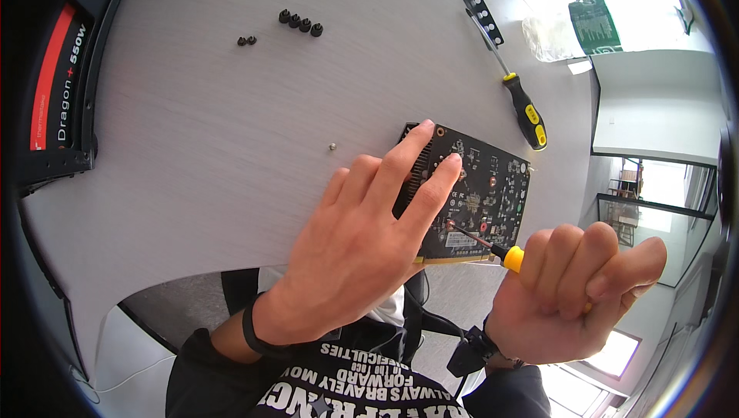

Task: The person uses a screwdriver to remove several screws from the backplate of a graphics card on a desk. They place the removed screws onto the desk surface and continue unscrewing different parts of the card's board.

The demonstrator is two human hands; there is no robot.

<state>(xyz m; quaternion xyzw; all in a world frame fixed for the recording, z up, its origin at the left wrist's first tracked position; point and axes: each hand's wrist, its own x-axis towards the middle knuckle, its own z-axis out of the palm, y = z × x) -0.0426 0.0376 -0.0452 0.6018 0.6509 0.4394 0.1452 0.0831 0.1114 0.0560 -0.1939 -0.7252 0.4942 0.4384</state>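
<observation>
A black graphics card (504,179) lies at the table's near edge with its circuit side up. My left hand (358,241) holds it in place, two fingers stretched over its face; the thumb is mostly hidden by the near edge. In a closed fist, my right hand (573,287) grips a small screwdriver (513,258) with a yellow and black collar; the rest of its handle is hidden in the fingers. The screwdriver's thin shaft slants leftward, its tip at a screw spot on the card. A small silver screw (332,146) rests on the table left of the card.
A larger black-and-yellow screwdriver (526,110) lies beyond the card, its shaft by a black strip with round white spots (485,16). Several black thumbscrews (295,21) and two smaller black screws (246,41) sit far left. A black power supply (58,87) stands at the left edge.
</observation>
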